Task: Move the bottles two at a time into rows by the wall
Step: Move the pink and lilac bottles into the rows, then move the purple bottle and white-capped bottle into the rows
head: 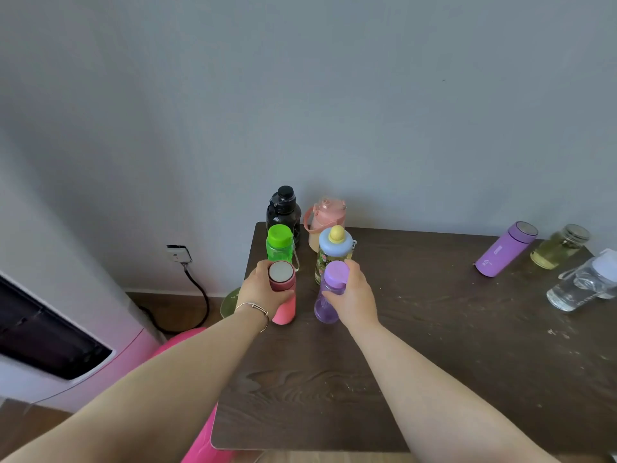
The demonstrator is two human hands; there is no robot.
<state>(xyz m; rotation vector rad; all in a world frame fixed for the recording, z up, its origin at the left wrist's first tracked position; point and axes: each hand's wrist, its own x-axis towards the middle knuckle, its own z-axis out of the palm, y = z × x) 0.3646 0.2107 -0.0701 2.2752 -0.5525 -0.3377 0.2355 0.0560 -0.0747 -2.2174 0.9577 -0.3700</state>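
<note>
Dark wooden table (434, 345) against grey wall (367, 111). Left hand (258, 289) clamped on pink bottle (283, 295), right hand (354, 295) on purple bottle (329, 295), third pair behind two rows. Next, probably release and fetch the right-side bottles.

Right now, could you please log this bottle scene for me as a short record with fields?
left hand: gripping pink bottle
right hand: gripping purple bottle
rows by wall: black bottle, peach bottle, green bottle, blue-capped bottle
still at right: lilac flask, yellowish jar, clear bottle
surface: dark wooden table
</note>
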